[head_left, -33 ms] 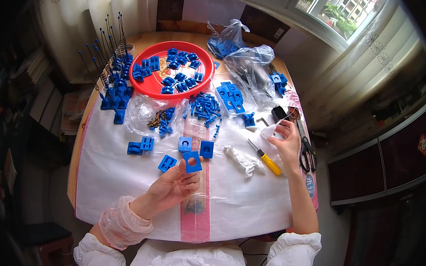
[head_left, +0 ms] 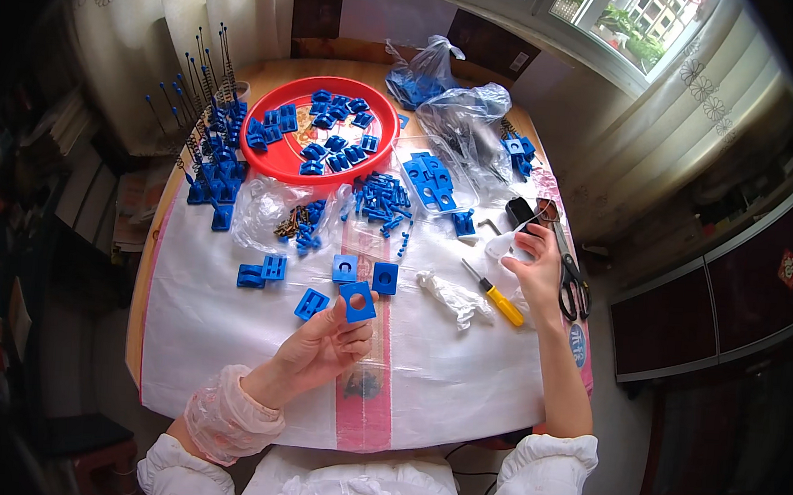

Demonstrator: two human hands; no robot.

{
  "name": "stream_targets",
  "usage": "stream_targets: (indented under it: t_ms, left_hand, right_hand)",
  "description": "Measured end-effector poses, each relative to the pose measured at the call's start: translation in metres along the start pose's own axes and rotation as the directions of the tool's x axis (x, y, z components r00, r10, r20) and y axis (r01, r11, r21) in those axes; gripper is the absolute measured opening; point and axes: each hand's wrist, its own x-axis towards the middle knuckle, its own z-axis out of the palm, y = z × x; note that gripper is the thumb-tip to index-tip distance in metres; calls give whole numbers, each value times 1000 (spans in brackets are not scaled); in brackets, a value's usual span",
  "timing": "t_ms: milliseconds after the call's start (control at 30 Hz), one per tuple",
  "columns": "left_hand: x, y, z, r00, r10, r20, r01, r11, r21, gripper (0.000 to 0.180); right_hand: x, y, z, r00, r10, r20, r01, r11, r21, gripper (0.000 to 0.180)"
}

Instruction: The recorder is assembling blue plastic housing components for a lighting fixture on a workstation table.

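My left hand (head_left: 317, 352) holds up a flat blue square piece with a round hole (head_left: 357, 301) between thumb and fingers, above the white sheet (head_left: 227, 346) covering the table. Just beyond it lie three similar blue blocks (head_left: 345, 268), (head_left: 385, 278), (head_left: 310, 304). My right hand (head_left: 537, 272) is raised near the table's right edge, its fingers curled on a small white piece (head_left: 498, 246). A yellow-handled screwdriver (head_left: 500, 301) and a crumpled white glove (head_left: 453, 296) lie just left of that hand.
A red round tray (head_left: 255, 159) of blue parts sits at the back, with clear bags (head_left: 463, 125) of parts to its right. Thin rods on blue bases (head_left: 211, 136) stand at the left. Black-handled scissors (head_left: 573, 281) lie at the right edge. Small blue pins (head_left: 381, 201) are scattered mid-table.
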Motion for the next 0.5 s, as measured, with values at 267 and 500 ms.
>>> stream_targets:
  t_ms: [267,500]
  left_hand:
    - [-4,-2,10,999,32,-42,-30,998,49,32]
    - [-3,-5,10,999,-15,30,14,999,50,42]
  right_hand:
    - [-77,-53,11,995,-74,70,50,953,299,48]
    - [-106,-78,61,806,-171,567,-155,863,481,59]
